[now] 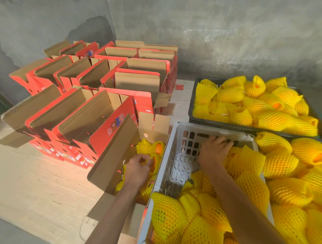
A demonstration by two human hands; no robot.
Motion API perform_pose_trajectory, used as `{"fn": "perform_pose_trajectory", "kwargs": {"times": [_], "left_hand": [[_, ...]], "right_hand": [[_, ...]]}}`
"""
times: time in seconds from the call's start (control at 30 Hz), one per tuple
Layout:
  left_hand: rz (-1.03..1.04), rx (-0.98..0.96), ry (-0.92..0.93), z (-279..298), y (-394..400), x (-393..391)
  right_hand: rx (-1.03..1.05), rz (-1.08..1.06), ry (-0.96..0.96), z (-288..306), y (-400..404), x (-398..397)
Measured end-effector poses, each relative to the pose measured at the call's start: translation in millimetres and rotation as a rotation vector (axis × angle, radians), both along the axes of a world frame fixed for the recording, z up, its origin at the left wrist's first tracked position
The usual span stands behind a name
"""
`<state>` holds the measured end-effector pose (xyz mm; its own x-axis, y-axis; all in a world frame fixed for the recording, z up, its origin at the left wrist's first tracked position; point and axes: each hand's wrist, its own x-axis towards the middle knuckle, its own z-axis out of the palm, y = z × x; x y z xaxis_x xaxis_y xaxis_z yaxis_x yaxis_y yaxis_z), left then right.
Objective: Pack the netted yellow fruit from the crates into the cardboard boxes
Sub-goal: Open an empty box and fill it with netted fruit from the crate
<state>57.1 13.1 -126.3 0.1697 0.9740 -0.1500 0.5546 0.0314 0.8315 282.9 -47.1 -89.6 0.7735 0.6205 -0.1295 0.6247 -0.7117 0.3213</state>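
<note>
While left hand seemingly pinches netted fruit inside cardboard box | right hand beside it, fingers spread on grey crate | fruit: yellow foam mesh, orange tips

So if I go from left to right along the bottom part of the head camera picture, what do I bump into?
Bare tabletop → open cardboard box with the left hand inside → white crate with the right hand in it → loose pile of netted yellow fruit.

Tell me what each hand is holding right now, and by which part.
Left hand pinches the net sleeve of a netted fruit inside the open cardboard box. Right hand reaches among fruit in the grey crate; any hold there cannot be told.
</note>
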Motion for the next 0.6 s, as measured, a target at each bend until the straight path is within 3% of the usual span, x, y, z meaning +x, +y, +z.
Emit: {"fn": "perform_pose_trajectory", "kwargs": {"times": [0.13,0.3,0.6], "left_hand": [[0.006,0.023,-0.155,5.1,-1.7,0.0],[0.008,0.033,-0.244,5.5,-3.3,3.9],[0.075,0.03,-0.363,11.5,-7.5,-0.3]], "right_hand": [[-0.09,-0.013,0.002,-4.6,6.2,5.4],[-0.059,0.006,0.011,-20.7,12.4,3.8],[-0.022,0.254,-0.021,-29.0,8.8,-0.2]]}}
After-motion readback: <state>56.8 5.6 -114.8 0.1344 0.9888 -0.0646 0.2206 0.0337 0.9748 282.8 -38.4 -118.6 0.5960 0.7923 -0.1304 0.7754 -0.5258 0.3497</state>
